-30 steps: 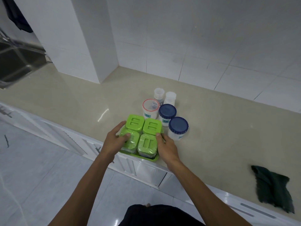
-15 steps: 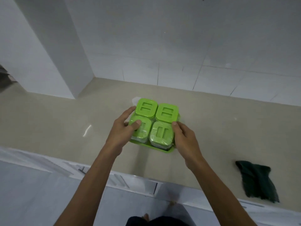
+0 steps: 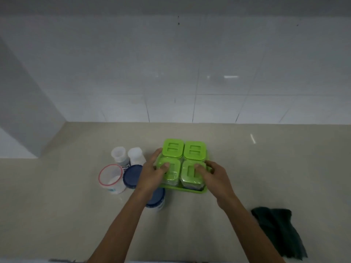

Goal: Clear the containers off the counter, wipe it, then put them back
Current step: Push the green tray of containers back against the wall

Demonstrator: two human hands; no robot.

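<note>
Setting: a beige stone counter (image 3: 266,168) is seen from above, backed by a wall of pale grey tiles (image 3: 171,73)
Green tray (image 3: 190,190): a lime-green tray is held near the middle of the counter; whether it rests on the surface or is lifted just off it cannot be told
Green-lidded containers (image 3: 194,149): four square tubs with green lids are packed two by two in the tray
Left hand (image 3: 152,173): the tray's left side is gripped, with the thumb laid on the near-left lid
Right hand (image 3: 216,175): the tray's right side is gripped, with the fingers curled over the near-right lid
Other containers: two small white jars (image 3: 118,155) are set at the back, left of the tray; a clear tub with a red rim (image 3: 111,177) stands in front of them; two blue-lidded tubs (image 3: 132,175) are partly hidden by the left forearm
Cloth (image 3: 279,230): a dark green cloth is left crumpled on the counter, well apart to the right
</note>
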